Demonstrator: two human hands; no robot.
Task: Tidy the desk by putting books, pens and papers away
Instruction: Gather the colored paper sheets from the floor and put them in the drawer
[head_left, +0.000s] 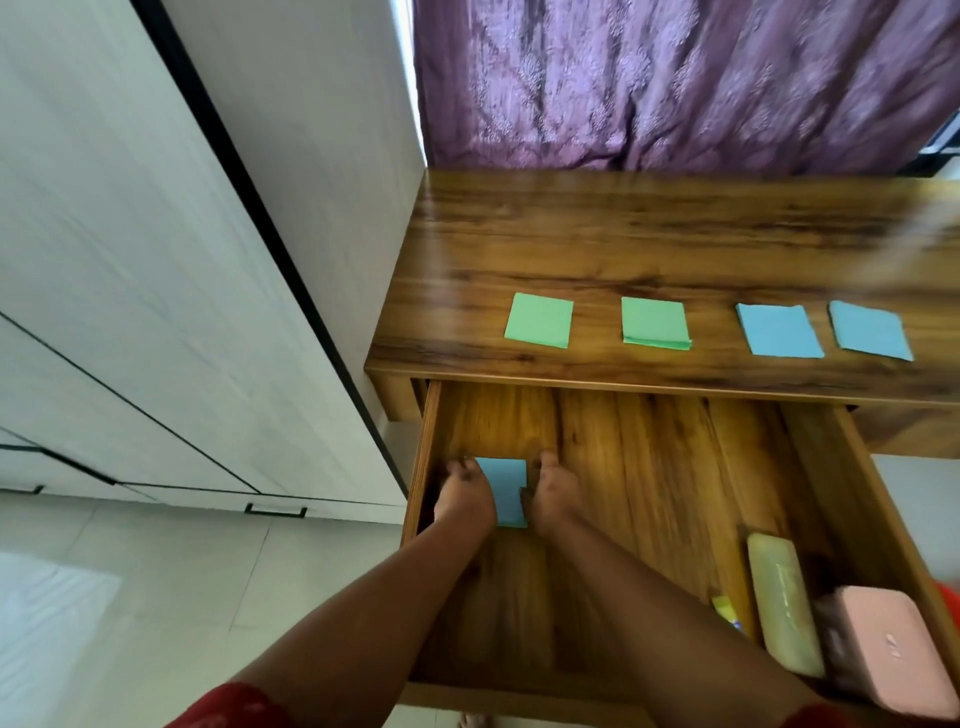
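A wooden desk (675, 244) has its drawer (649, 467) pulled out toward me. Inside the drawer, at its left side, lies a blue paper stack (505, 488). My left hand (464, 496) holds its left edge and my right hand (553, 493) holds its right edge, fingers curled on the paper. On the desk top, in a row near the front edge, lie two green paper stacks (539, 319) (655, 323) and two blue ones (778, 331) (868, 331).
At the drawer's right side sit a pale yellow case (784, 603), a pink case (883, 649) and a small yellow item (726, 610). A white wardrobe (156, 260) stands to the left. A purple curtain (675, 78) hangs behind the desk.
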